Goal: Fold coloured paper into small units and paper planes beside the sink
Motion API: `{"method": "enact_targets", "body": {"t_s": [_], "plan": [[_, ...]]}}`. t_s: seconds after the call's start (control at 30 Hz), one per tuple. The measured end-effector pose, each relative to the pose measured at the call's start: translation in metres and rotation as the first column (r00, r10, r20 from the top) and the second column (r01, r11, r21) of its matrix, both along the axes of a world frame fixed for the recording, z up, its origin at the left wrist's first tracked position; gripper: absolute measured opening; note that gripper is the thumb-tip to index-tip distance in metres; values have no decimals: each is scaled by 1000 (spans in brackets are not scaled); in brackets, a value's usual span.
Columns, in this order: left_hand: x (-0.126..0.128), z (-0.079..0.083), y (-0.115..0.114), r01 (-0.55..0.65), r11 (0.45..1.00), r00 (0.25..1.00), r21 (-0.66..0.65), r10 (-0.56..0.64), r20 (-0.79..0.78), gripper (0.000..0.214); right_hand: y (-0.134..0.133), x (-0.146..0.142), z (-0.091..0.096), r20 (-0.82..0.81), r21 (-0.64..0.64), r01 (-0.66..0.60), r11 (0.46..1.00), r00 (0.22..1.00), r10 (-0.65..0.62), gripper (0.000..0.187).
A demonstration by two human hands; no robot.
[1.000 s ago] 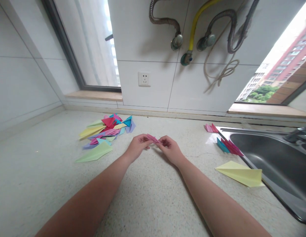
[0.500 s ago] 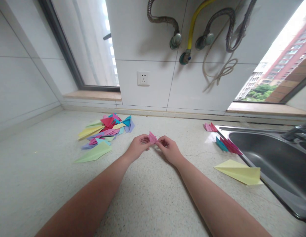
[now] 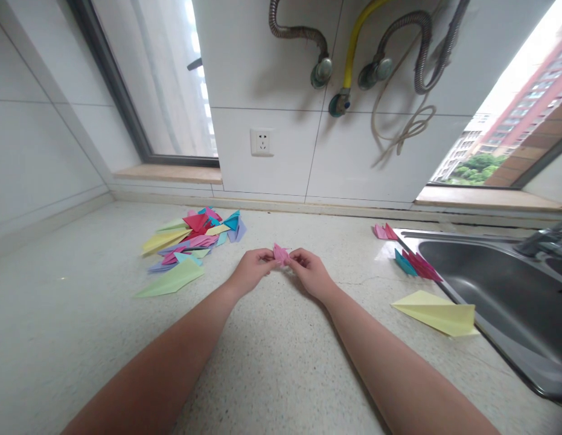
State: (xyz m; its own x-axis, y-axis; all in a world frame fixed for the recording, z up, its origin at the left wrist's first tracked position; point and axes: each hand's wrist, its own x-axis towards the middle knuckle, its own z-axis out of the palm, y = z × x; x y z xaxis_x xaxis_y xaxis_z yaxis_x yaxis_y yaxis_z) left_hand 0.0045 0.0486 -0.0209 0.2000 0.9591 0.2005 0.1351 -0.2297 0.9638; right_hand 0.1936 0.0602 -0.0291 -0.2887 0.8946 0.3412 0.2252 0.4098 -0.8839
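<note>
A pale speckled tabletop (image 3: 262, 356) stretched across the foreground, backed by a white tiled wall (image 3: 262, 90). The wall stood between a left window (image 3: 149, 78) and a right window (image 3: 498, 139). A steel sink (image 3: 489, 284) was set into the tabletop on the right, with a faucet (image 3: 541, 238) at its far side. Two bare forearms reached in from the near edge.

On the left lay a heap of folded papers (image 3: 201, 223) in red, pink, blue, yellow, purple and green, many overlapping. A yellow paper plane (image 3: 439, 311) lay by the near part of the sink's edge, and a light green paper plane (image 3: 172, 278) lay at the near side of the heap. On the wall hung ribbed metal hoses (image 3: 303, 33), a yellow hose (image 3: 352, 54) and a looped cord (image 3: 414, 127).

A crimson folded paper (image 3: 421, 266) lay at the sink's edge, beside a blue one. The left hand (image 3: 253, 270) and right hand (image 3: 313, 275) were close together over the middle of the tabletop, fingers bent. Farther back, pink and red pieces (image 3: 381, 232) lay near the sink's corner, and a socket (image 3: 262, 142) sat on the wall. Smallest was the pink folded paper (image 3: 281, 254), between the two hands and pinched by the fingertips of both.
</note>
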Motion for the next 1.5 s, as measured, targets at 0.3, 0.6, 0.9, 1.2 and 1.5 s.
{"method": "enact_targets", "body": {"t_s": [0.3,0.6,0.9,1.2,1.5], "plan": [[1,4,-2,-26,999,999,41,28,-28,32,5,0,-4,-35,-20,43,999,998,-44,19],[3,-5,2,14,996,995,-86,-6,95,34,3,-1,1,-85,-71,57,996,994,-63,30],[0,-5,4,-24,996,988,-86,37,149,35,-2,5,4,-36,19,165,986,986,-164,30],[3,-6,1,-59,993,991,-105,71,112,37,-82,45,117,404,219,-70,973,914,-25,16],[20,-8,0,-47,994,999,-100,45,-25,32,-92,110,50,402,120,-60,991,916,7,16]]}}
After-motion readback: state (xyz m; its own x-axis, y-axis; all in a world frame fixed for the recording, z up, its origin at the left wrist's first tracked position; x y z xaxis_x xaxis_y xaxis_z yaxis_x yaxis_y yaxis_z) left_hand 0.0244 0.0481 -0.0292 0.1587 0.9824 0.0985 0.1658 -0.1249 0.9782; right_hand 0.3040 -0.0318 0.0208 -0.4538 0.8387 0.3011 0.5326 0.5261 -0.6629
